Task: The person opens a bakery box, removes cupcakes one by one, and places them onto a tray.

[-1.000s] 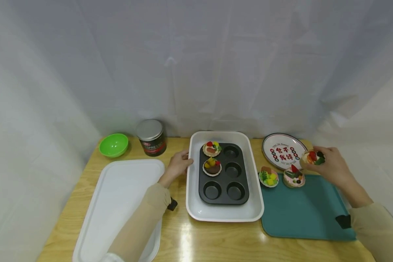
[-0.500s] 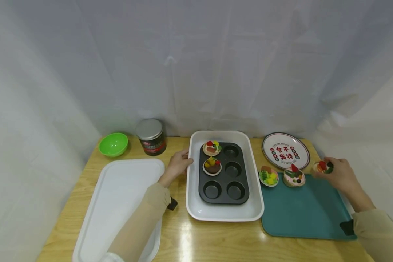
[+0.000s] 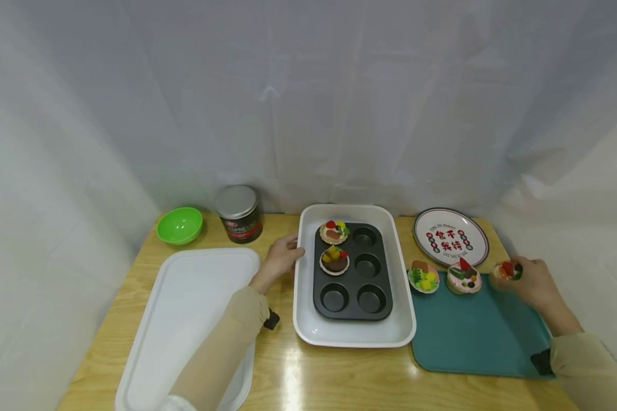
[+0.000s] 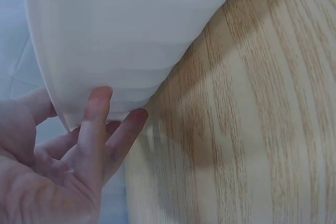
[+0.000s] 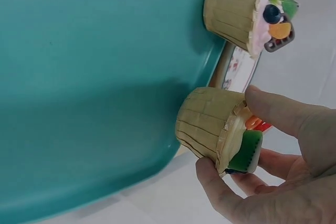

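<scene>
Since a second ago the right hand (image 3: 532, 279) has carried its cupcake (image 3: 507, 269) from beside the printed plate (image 3: 451, 236) out and down to the far right corner of the teal tray (image 3: 473, 337); the left hand (image 3: 280, 260) has not shifted; its straight fingers (image 4: 94, 124) rest flat against the white dish (image 3: 308, 334), holding nothing. The right fingers (image 5: 283, 114) pinch the cupcake's top, its paper base just over the tray's rim. Two cupcakes sit in the muffin pan (image 3: 352, 299), two more at the tray's far edge. Judging by this, a cupcake is being set down on the tray; next comes lowering it level and letting go.
</scene>
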{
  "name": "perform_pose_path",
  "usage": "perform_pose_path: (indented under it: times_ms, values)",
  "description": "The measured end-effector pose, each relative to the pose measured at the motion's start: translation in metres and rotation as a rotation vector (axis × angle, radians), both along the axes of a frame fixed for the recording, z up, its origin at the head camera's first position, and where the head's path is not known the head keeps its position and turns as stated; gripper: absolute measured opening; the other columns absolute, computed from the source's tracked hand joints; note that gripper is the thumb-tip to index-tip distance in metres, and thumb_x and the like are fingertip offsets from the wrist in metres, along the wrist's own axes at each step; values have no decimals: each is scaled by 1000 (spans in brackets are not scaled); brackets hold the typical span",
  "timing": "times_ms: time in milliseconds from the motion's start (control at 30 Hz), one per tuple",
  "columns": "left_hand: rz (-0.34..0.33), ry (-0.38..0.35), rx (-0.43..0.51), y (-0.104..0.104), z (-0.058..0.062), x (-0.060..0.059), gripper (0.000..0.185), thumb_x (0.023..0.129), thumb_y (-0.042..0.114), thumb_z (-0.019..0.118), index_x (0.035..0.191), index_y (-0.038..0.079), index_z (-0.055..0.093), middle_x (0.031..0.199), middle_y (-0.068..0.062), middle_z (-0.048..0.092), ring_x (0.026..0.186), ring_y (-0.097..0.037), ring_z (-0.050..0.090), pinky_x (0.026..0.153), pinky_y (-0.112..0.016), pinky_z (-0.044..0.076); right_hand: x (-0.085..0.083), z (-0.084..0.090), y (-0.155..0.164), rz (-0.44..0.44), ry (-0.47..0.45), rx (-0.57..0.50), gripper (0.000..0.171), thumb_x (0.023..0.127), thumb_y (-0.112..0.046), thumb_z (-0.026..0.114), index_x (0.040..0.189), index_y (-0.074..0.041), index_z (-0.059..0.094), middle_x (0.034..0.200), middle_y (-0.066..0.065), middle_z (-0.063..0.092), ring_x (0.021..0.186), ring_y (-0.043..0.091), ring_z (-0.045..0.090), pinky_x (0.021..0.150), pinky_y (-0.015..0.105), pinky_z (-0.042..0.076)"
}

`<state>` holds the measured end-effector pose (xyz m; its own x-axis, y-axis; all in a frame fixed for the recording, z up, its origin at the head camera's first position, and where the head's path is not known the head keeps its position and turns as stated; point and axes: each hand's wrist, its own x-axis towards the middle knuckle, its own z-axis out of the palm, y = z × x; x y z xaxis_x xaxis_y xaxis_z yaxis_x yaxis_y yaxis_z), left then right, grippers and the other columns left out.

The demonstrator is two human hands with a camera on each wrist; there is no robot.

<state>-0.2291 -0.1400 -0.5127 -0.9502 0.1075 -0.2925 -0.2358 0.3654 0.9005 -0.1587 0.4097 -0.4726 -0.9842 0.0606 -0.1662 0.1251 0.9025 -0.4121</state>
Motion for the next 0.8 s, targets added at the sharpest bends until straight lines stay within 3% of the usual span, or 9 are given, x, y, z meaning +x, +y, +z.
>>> perform_pose_path:
  times_ms: [300,800]
  values:
    - [-2,2,-9,0,2,1,60,98,11,59,158,10,49,143,-24,66,104,-30,74,62,-30,61,-3,-7,2,0,-11,9,79,94,-21,77,139,30,36,129,59,35,112,65,43,94,75,44]
    - [-3,-7,25,0,1,1,61,99,10,58,159,9,47,145,-26,64,112,-37,74,72,-37,66,-1,-8,1,-16,-73,-2,77,94,-20,74,138,31,36,126,57,36,110,63,46,95,73,47]
